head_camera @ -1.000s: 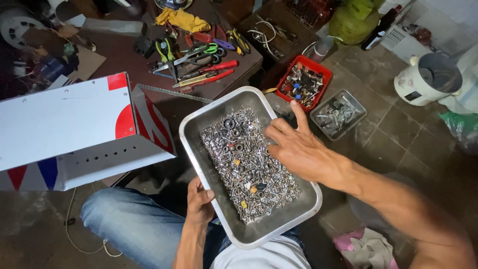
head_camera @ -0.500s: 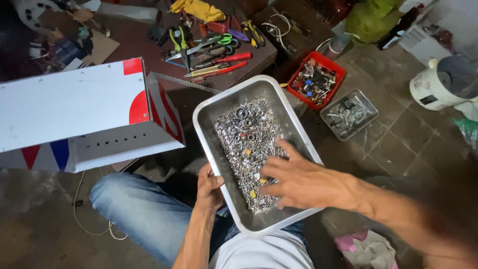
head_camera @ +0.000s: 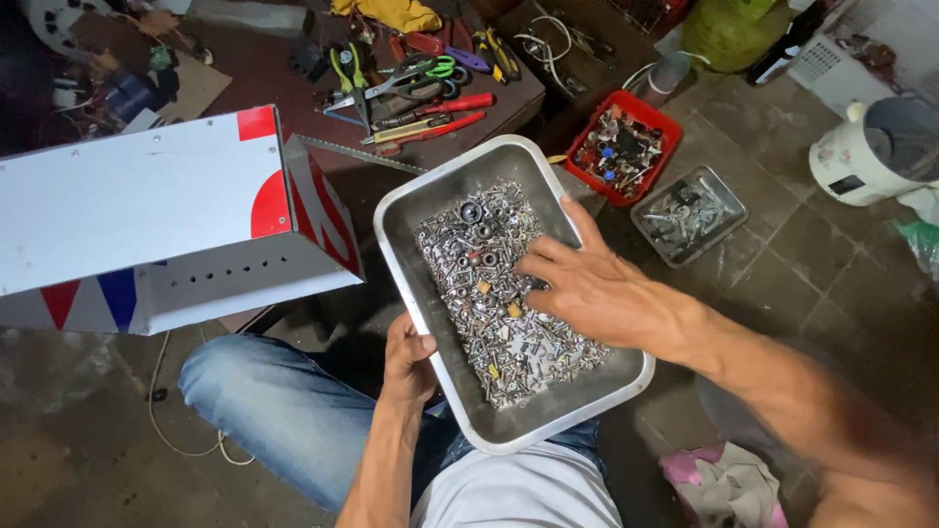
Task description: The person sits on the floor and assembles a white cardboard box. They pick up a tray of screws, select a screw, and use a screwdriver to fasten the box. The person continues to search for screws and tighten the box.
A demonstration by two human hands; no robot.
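Note:
A grey metal tray (head_camera: pixel 423 191) rests on my lap, filled with several small screws, nuts and washers (head_camera: pixel 489 293). My left hand (head_camera: pixel 408 359) grips the tray's near left rim, thumb over the edge. My right hand (head_camera: pixel 587 284) lies spread over the heap in the tray's right half, fingers apart and touching the small parts. Whether anything is pinched under the fingers is hidden.
A white metal box with red and blue marks (head_camera: pixel 156 220) juts out at the left. Pliers, scissors and screwdrivers (head_camera: pixel 421 93) lie on a dark table behind. A red bin (head_camera: pixel 626 147) and a clear bin (head_camera: pixel 688 215) of small parts sit on the tiled floor, a white bucket (head_camera: pixel 880 147) at right.
My right hand has slid across the heap, from the upper part toward the near end and back to the middle right. The left hand keeps its grip on the rim.

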